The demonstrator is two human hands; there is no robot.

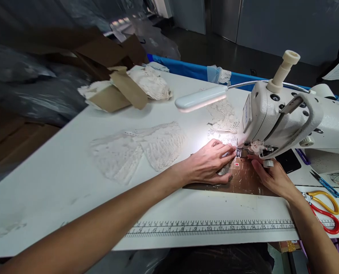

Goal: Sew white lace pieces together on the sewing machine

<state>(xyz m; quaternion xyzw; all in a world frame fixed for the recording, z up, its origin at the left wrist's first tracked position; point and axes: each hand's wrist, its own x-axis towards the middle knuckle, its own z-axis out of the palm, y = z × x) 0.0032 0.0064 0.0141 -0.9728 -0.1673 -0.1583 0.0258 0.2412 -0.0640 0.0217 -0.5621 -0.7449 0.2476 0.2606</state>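
My left hand [212, 161] lies flat with its fingers stretched toward the needle of a white sewing machine [286, 114], pressing a small piece of white lace [225, 171] onto the brown machine plate [243, 182]. My right hand [272, 177] rests just right of the presser foot, under the machine head, its fingers curled at the edge of the lace. A strip of lace [223, 121] runs out behind the needle under a gooseneck lamp [200, 99].
Flat lace pieces [141, 150] lie on the white table [58, 182] at left. A heap of lace and brown paper [126, 89] sits at the back. Scissors [325, 209] and blue snips [325, 183] lie at right. A printed ruler [215, 227] runs along the front edge.
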